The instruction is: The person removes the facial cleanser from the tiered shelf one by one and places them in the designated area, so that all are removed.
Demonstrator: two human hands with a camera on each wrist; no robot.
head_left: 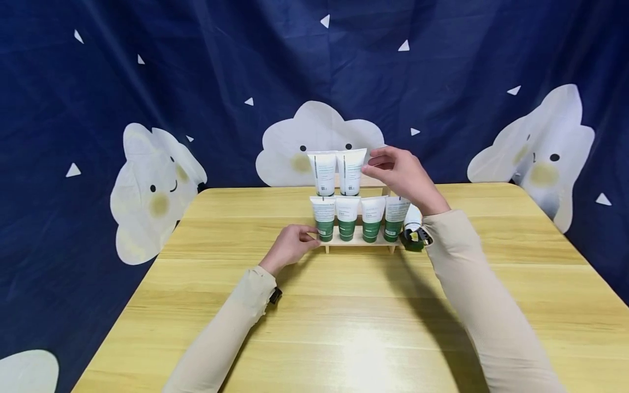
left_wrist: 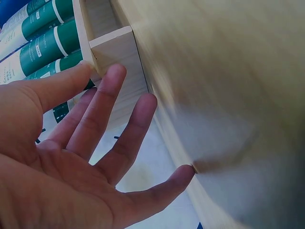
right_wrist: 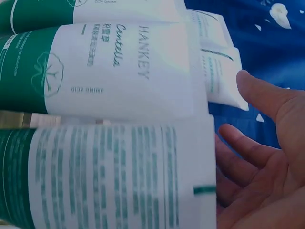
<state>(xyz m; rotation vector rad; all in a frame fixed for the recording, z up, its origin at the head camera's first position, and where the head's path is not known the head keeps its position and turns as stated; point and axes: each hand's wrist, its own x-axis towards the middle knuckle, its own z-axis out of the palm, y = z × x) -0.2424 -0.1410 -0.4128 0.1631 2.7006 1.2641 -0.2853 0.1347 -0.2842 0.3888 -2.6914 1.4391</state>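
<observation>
A small two-tier wooden rack (head_left: 358, 243) stands towards the back of the table. Several white and green squeeze tubes (head_left: 372, 218) stand in a row on its lower tier, caps down. Two more white tubes (head_left: 351, 172) are side by side on the upper tier. My left hand (head_left: 291, 248) touches the left end of the rack, thumb and fingertips at the side panel (left_wrist: 121, 71), fingers loosely extended. My right hand (head_left: 405, 173) hovers beside the right upper tube, thumb and fingers apart. In the right wrist view, nothing shows between those fingers.
Another white and green item (head_left: 413, 218) is partly hidden behind my right wrist. The wooden table (head_left: 314, 316) extends to the front and both sides. A dark blue curtain (head_left: 221, 65) with white clouds hangs behind it.
</observation>
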